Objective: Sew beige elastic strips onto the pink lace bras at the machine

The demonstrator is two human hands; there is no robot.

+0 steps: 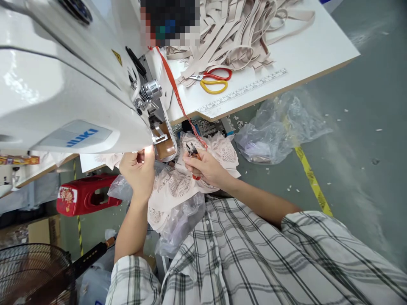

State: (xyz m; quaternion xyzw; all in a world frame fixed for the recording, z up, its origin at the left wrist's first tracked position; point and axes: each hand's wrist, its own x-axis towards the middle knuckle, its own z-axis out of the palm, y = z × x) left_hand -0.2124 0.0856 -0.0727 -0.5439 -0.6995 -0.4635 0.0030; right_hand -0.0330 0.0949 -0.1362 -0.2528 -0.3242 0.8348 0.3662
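My left hand (140, 171) is closed in a pinch beside the needle area of a white sewing machine (47, 101). What its fingers hold, if anything, is too small to make out. Small diagonal cutters (193, 151) with orange-red handles are gripped in my right hand (208, 169), their dark jaws pointing up toward the machine. A twisted red cord (178, 95) runs from near the machine head down to my right hand. Pale pink lace fabric (173, 186) drapes over my lap, below and between the hands. The machine's presser foot (160, 138) sits just above my left fingertips.
Scissors (214, 86) with red and yellow handles, a clear ruler (244, 91) and a heap of beige straps (229, 34) lie on the white table (330, 46). Plastic bags (276, 131) rest at right. A red container (82, 197) and fan (34, 271) stand left.
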